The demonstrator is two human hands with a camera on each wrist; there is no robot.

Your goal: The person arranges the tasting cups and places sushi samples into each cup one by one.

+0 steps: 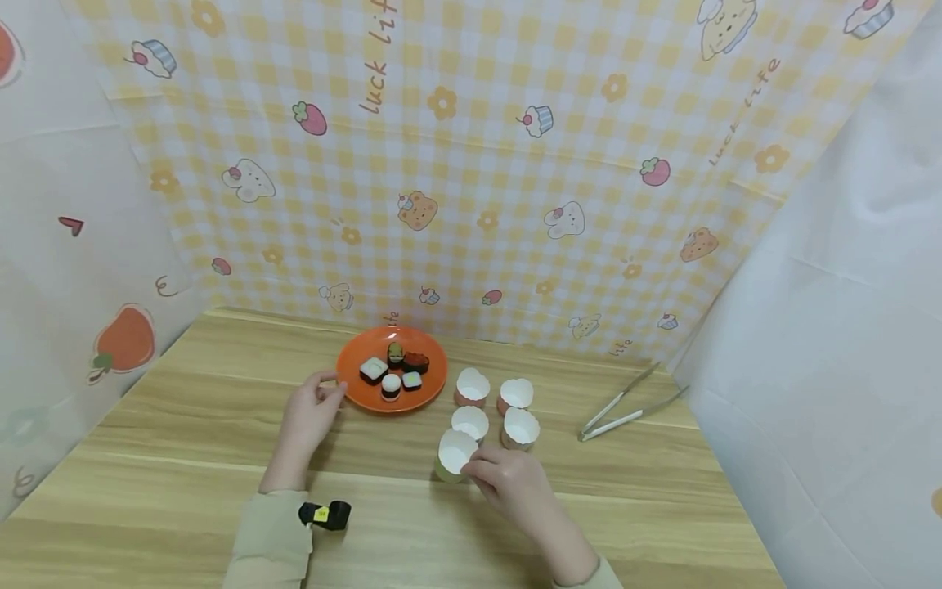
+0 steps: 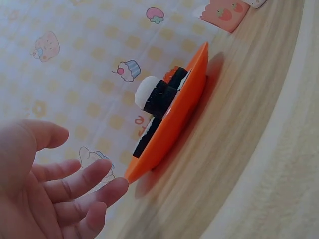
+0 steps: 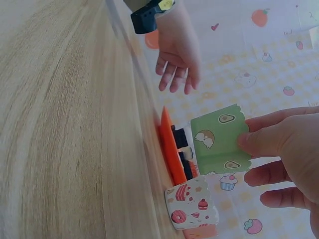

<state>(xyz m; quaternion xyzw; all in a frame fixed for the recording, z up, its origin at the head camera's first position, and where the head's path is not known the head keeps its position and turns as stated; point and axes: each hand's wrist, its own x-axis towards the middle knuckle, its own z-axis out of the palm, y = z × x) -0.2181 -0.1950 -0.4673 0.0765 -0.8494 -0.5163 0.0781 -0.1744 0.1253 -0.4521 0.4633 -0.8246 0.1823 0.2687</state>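
Observation:
Between the thumb and fingers of my right hand is the rim of a green paper baking cup, printed with avocados. Its white inside shows in the head view, in front of the other cups. My left hand is at the left edge of an orange plate, fingers loosely spread and not wrapped round it. A fingertip is at the rim in the left wrist view; whether it touches I cannot tell. Several toy sushi pieces lie on the plate, among them a round white-topped roll and a red-topped one.
Several more paper cups stand right of the plate, including a white printed one and a pinkish one. Metal tongs lie spread apart at the right. A checked cloth hangs behind the wooden table.

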